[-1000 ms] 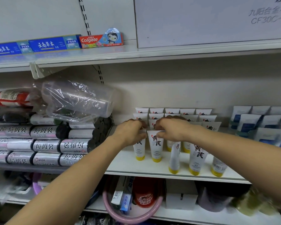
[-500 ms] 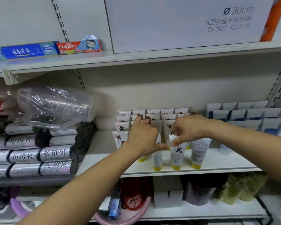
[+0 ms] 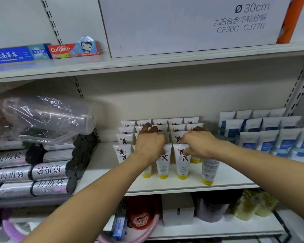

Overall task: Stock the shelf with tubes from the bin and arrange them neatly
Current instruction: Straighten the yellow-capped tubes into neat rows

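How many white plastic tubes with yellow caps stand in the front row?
5 tubes: far left, one under the left hand at, two centre, one far right, turned backwards. Others may be hidden.

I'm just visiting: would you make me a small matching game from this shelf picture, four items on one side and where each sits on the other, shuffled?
Items:
1. Colgate box
2. yellow-capped tubes
3. rolls of black bags
4. blue-and-white tubes

Places:
A. middle shelf, far right
B. top shelf, left of the big white carton
C. middle shelf, stacked on the left
D. middle shelf, centre, under both hands

Pairs: 1-B, 2-D, 3-C, 4-A
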